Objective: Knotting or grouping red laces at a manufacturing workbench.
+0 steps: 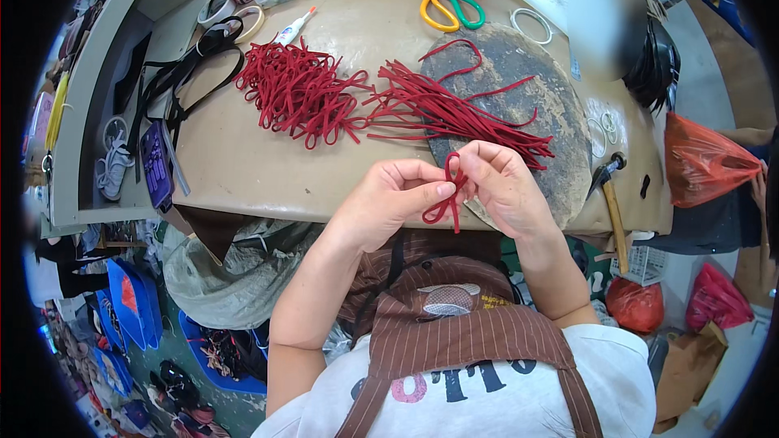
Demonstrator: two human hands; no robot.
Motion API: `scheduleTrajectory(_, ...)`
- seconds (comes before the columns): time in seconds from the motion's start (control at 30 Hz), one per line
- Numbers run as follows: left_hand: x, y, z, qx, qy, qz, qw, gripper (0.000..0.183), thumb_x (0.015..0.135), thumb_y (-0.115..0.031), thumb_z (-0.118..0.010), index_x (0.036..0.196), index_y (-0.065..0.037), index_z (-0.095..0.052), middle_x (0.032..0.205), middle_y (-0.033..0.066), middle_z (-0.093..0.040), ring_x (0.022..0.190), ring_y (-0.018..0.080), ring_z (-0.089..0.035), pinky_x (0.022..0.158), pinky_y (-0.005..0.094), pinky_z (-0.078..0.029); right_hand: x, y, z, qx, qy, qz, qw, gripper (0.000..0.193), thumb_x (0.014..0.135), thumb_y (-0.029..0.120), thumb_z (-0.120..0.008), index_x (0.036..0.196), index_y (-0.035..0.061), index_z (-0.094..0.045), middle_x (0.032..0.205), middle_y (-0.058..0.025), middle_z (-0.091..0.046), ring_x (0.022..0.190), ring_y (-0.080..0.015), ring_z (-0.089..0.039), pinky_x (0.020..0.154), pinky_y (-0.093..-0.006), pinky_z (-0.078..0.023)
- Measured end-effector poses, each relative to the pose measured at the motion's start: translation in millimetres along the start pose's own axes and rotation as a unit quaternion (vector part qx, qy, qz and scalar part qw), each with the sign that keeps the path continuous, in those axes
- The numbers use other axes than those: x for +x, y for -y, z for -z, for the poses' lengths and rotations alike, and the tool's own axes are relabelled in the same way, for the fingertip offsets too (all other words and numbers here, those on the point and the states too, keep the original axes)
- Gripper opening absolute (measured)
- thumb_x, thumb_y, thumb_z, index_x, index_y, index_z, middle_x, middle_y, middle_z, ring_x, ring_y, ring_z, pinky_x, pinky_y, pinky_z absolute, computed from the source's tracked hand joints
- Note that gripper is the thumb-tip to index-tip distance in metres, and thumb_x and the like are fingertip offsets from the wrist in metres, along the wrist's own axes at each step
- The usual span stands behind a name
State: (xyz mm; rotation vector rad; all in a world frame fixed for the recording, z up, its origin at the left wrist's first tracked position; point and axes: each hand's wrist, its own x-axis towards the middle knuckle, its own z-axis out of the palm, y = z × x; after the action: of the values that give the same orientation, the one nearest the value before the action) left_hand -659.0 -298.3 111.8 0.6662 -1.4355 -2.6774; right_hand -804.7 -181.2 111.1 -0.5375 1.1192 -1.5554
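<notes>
So both hands are up at the near edge of the worktop (pixel 268 170), with one little red cord (pixel 455 217) between them. Fingers on the left hand (pixel 388 199) are pinching it, thumb tip against the index side, and the right hand (pixel 505 186) has thumb and forefinger pressed together on it too. A small loop pokes up between the fingertips, another loop sags below, and a tail hangs straight down. Can't tell exactly how it crosses in there, the fingertips hide it.

Handling-wise, I'd say it's next to no weight, soft and floppy, maybe a touch springy in the bends. Doesn't look fragile or all that slippery, but a loop that small could probably pop open if you ease off. I'd grab it right at the crossing with thumb and index, and leave the tail free.

Just beyond the fingers there's a bundle of straight red cords (pixel 462 113) lying partly on a round dark slab (pixel 560 105), and farther off to their left a heap of looped ones (pixel 300 89).
</notes>
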Motion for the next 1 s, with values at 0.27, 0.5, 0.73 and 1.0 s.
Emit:
scheduleTrajectory(0.27, 4, 5, -2, -0.159, 0.0, 0.028, 0.987, 0.011, 0.087, -0.01, -0.059, 0.092, 0.0, -0.06, 0.086, 0.0116, -0.065, 0.078, 0.0186, -0.066, 0.068, 0.0304, -0.056, -4, -1, -8, -0.084, -0.02, 0.048, 0.995, 0.01, 0.088, 0.01, -0.059, 0.091, 0.0005, -0.062, 0.082, -0.0011, -0.062, 0.072, -0.006, -0.057, 0.066, -0.0204, -0.046)
scheduleTrajectory(0.5, 1, 10, 5, -0.171, 0.005, 0.06, 0.983, 0.014, 0.086, -0.011, -0.061, 0.091, 0.002, -0.059, 0.085, 0.0128, -0.065, 0.077, 0.0189, -0.066, 0.067, 0.0303, -0.056, -4, 0, -6, -0.063, 0.027, 0.004, 0.998, 0.011, 0.089, 0.009, -0.058, 0.091, -0.0013, -0.061, 0.08, -0.0019, -0.062, 0.073, -0.006, -0.057, 0.066, -0.0205, -0.047)
scheduleTrajectory(0.73, -11, -6, 36, -0.004, -0.074, -0.025, 0.997, 0.007, 0.084, -0.007, -0.062, 0.089, -0.003, -0.06, 0.079, 0.0093, -0.065, 0.065, 0.0151, -0.064, 0.055, 0.0254, -0.052, -5, -5, -2, -0.173, 0.009, 0.008, 0.985, 0.012, 0.087, 0.005, -0.058, 0.097, -0.0015, -0.061, 0.088, -0.0027, -0.062, 0.08, -0.0064, -0.056, 0.073, -0.0209, -0.046)
scheduleTrajectory(1.0, -8, -65, 85, 0.551, -0.453, -0.376, 0.591, 0.031, 0.082, -0.01, -0.064, 0.111, 0.0, -0.058, 0.101, 0.0104, -0.064, 0.095, 0.02, -0.059, 0.085, 0.0296, -0.046, 25, 43, 56, -0.534, -0.205, 0.152, 0.806, 0.013, 0.082, 0.005, -0.058, 0.095, 0.0003, -0.061, 0.09, -0.0119, -0.062, 0.08, -0.0216, -0.06, 0.072, -0.0307, -0.048)
